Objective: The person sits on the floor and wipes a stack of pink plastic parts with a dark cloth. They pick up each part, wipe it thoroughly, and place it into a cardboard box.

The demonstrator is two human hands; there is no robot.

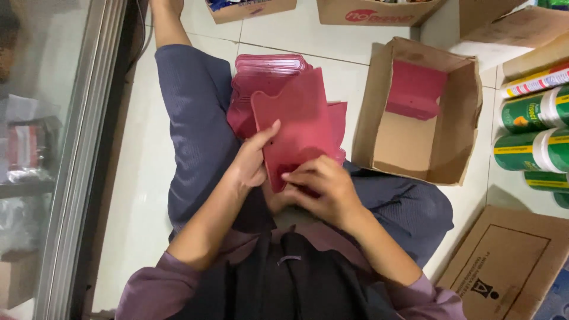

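Both hands hold one red plastic sheet (pixel 299 121) over the lap: left hand (pixel 249 163) grip pinching its left edge, right hand (pixel 323 189) grip closed on its near end. Stack of red sheets (pixel 258 77) lies just beyond on the floor (pixel 142 178); open cardboard box (pixel 415 112) at right holds another red piece (pixel 415 89).

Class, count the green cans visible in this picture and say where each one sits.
3: green cans lie stacked at the right edge, beside the open cardboard box; a fourth may peek below, and others may be hidden.

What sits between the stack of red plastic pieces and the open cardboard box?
Only bare white floor tile separates the red stack from the open box, seen from the head camera.
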